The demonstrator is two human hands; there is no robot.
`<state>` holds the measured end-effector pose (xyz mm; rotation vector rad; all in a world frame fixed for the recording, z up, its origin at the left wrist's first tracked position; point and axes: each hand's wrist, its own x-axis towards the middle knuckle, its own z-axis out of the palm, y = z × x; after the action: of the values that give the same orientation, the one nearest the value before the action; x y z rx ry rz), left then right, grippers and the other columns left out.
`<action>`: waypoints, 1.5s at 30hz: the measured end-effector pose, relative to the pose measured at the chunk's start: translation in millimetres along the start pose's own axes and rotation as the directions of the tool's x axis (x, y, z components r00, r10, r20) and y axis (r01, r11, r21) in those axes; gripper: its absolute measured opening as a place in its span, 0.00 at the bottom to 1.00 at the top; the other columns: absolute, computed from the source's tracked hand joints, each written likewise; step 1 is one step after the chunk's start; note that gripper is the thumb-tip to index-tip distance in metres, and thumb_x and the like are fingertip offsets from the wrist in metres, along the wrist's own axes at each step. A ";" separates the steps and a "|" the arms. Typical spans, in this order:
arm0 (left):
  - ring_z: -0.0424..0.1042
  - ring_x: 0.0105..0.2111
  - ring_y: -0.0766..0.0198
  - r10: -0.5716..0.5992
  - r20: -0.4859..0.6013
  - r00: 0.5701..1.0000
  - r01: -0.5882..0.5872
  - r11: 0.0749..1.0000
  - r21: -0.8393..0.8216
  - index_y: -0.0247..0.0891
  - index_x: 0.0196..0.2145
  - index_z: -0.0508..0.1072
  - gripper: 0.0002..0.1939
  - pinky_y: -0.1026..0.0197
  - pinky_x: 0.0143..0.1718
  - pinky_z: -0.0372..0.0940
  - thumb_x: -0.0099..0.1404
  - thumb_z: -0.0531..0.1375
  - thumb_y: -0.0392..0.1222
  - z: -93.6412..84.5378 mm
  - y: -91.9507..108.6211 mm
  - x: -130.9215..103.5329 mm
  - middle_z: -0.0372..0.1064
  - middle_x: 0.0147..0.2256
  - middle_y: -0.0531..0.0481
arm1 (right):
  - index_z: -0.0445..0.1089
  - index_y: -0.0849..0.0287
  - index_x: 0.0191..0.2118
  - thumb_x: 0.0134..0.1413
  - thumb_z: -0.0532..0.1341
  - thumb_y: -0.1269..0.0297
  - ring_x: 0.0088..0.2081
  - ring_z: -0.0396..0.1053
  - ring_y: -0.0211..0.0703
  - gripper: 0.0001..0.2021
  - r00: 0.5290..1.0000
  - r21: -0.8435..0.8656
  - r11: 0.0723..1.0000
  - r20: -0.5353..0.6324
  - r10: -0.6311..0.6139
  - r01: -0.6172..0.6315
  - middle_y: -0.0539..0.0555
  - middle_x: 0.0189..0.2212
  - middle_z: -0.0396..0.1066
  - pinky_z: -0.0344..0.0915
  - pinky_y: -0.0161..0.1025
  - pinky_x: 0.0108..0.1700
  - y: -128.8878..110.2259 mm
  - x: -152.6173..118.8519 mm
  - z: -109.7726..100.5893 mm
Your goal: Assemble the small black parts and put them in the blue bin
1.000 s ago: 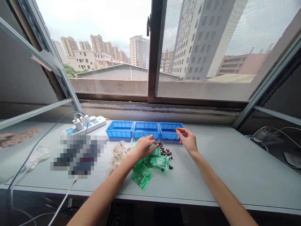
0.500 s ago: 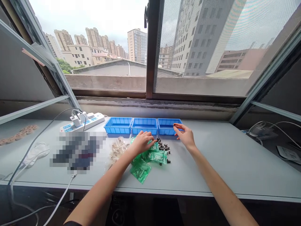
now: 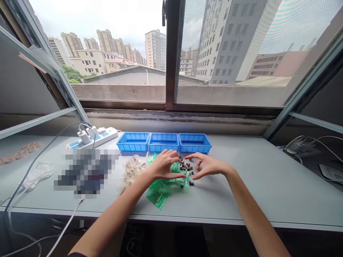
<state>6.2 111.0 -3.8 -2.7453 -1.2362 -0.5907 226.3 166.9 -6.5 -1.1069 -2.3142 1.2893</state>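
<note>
My left hand [image 3: 166, 165] is over the green plastic packets [image 3: 160, 194], its thumb and fingers spread apart with nothing visible between them. To the right, my right hand [image 3: 207, 166] has its fingers apart beside a pile of small dark metal parts [image 3: 187, 166]; nothing shows in it. The pile lies between the two hands, partly hidden by the fingers. Clear packets [image 3: 133, 168] with pale contents lie left of the green ones. Behind stand three blue bins in a row: left [image 3: 133, 146], middle [image 3: 163, 146] and right [image 3: 195, 147].
A white power strip [image 3: 103, 136] with plugs sits at the back left, with cables running down to the front edge. A blurred dark patch [image 3: 91, 173] and a crumpled white item [image 3: 37, 175] lie on the left. The window frame [image 3: 214, 108] rises behind the table.
My right hand has moved from the right blue bin down to the right side of the metal parts, and its fingers have spread. My left hand's thumb and fingers have opened wider.
</note>
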 end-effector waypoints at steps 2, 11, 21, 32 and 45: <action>0.66 0.35 0.61 0.040 0.014 0.999 -0.040 0.999 -0.025 0.39 0.36 0.70 0.25 0.59 0.39 0.57 0.52 0.60 0.63 1.0 4.4 0.3 0.66 0.36 0.49 | 0.66 0.46 0.51 0.21 0.73 0.59 0.31 0.67 0.37 0.41 0.998 -0.017 1.000 0.062 0.021 -0.020 0.54 0.50 0.61 0.67 0.36 0.32 -3.4 -2.6 1.5; 0.66 0.37 0.58 0.074 0.074 0.995 -0.070 0.996 -0.056 0.39 0.37 0.68 0.27 0.57 0.40 0.57 0.47 0.63 0.62 5.4 13.6 -1.6 0.67 0.36 0.49 | 0.60 0.46 0.55 0.20 0.73 0.61 0.29 0.64 0.35 0.46 0.997 -0.055 0.998 0.081 -0.004 0.008 0.53 0.45 0.59 0.67 0.34 0.29 -9.7 -3.5 11.4; 0.67 0.32 0.62 0.048 0.049 0.998 -0.052 0.994 0.092 0.39 0.35 0.70 0.09 0.60 0.36 0.58 0.56 0.59 0.44 8.7 13.7 0.5 0.68 0.32 0.51 | 0.65 0.47 0.51 0.25 0.72 0.62 0.28 0.63 0.36 0.38 1.000 -0.080 0.997 -0.001 -0.001 0.001 0.53 0.42 0.62 0.66 0.36 0.30 -1.0 1.2 9.3; 0.70 0.32 0.65 -0.113 -0.281 0.953 0.142 0.986 0.086 0.39 0.44 0.67 0.13 0.64 0.33 0.62 0.66 0.47 0.37 6.4 5.1 1.8 0.70 0.35 0.51 | 0.70 0.53 0.45 0.34 0.67 0.62 0.25 0.61 0.36 0.25 0.995 -0.084 0.994 -0.067 -0.071 0.065 0.53 0.39 0.69 0.63 0.37 0.30 8.8 11.3 11.1; 0.69 0.36 0.65 -0.045 -0.026 0.999 0.048 0.991 0.123 0.45 0.41 0.73 0.16 0.62 0.36 0.63 0.57 0.53 0.32 -6.1 -3.4 -2.1 0.66 0.44 0.51 | 0.70 0.54 0.42 0.43 0.61 0.62 0.29 0.63 0.38 0.16 0.986 -0.289 0.956 -0.133 -0.099 0.057 0.51 0.41 0.72 0.62 0.38 0.35 5.9 12.9 9.6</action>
<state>0.5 110.4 0.8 -2.6085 -1.2890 -0.5297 215.2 172.4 -18.4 -1.1380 -2.4553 0.8341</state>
